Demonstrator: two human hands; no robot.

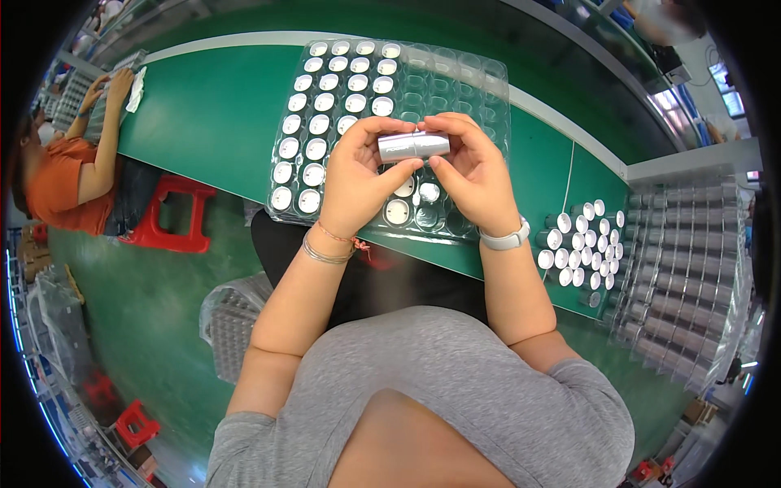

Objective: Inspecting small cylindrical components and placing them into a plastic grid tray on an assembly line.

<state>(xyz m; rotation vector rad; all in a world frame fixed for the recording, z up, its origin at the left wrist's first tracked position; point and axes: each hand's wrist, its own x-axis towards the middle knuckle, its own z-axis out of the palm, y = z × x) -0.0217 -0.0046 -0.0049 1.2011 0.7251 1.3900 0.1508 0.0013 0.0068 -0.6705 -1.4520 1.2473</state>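
Above the tray I hold a silver cylinder (413, 146) level between both hands. A seam runs around its middle, and I cannot tell whether it is one piece or two pressed end to end. My left hand (364, 163) pinches the left end with fingers and thumb. The right end sits in the same kind of pinch in my right hand (472, 167). Beneath lies a clear plastic tray (464, 77) with round pockets. White-topped cylinders (328, 81) fill its left columns; pockets toward the far right hold none. My hands hide part of the tray's middle.
To the right on the green table (203, 106) stands a group of white-topped cylinders (586, 244). Beyond them is a stack of clear trays (683, 268). A co-worker in orange (73, 183) sits at the far left beside a red stool (175, 215). More clear trays (236, 325) lie low at left.
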